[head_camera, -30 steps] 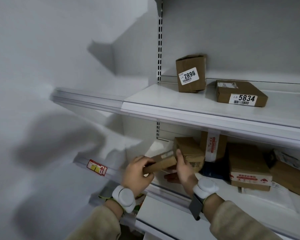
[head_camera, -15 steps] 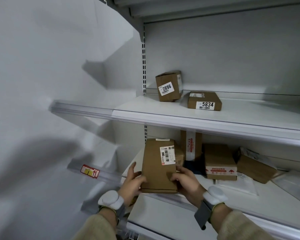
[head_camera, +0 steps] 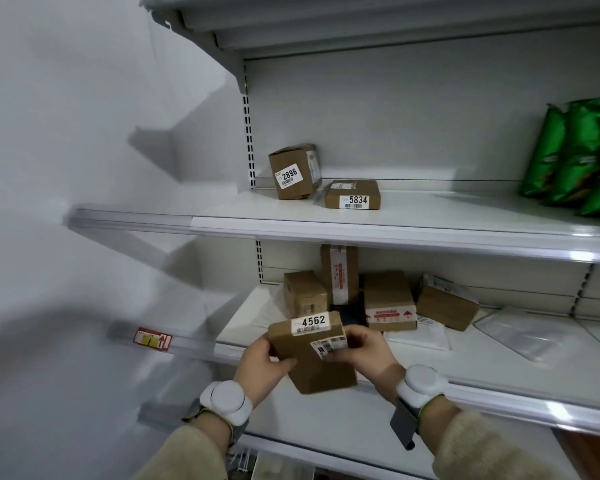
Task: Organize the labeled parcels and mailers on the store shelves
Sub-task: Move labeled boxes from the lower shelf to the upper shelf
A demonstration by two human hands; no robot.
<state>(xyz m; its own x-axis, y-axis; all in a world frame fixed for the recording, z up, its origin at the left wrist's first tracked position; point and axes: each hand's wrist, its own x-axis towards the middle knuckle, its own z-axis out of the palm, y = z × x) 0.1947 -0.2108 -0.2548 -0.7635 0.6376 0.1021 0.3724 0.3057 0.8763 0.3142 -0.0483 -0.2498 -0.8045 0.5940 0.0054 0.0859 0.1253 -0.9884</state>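
The cardboard box (head_camera: 321,377) has been turned in the last half second. Before, it stood upright with its broad face and shipping sticker toward the camera; now it is tipped so that its end with the white 4562 label (head_camera: 314,322) faces up and reads plainly. It is off the heap and held in the air just in front of the lower shelf (head_camera: 492,370) rim.

The left hand (head_camera: 262,362) grips its left edge, thumb curled over the face. The right hand (head_camera: 364,351) pinches the right side by the small barcode sticker.

The view has also lifted, so the upper shelf (head_camera: 430,216) shows more fully: box 2896 (head_camera: 293,171) tilted at the far left, box 5834 (head_camera: 354,195) lying flat just beside it, and green bags (head_camera: 575,154) far right.

With the number found, the box looks ready to join those two, labels facing out; by number it would sit between them. More brown boxes (head_camera: 388,301) and white mailers (head_camera: 420,336) lie jumbled on the lower shelf, so much sorting is left.
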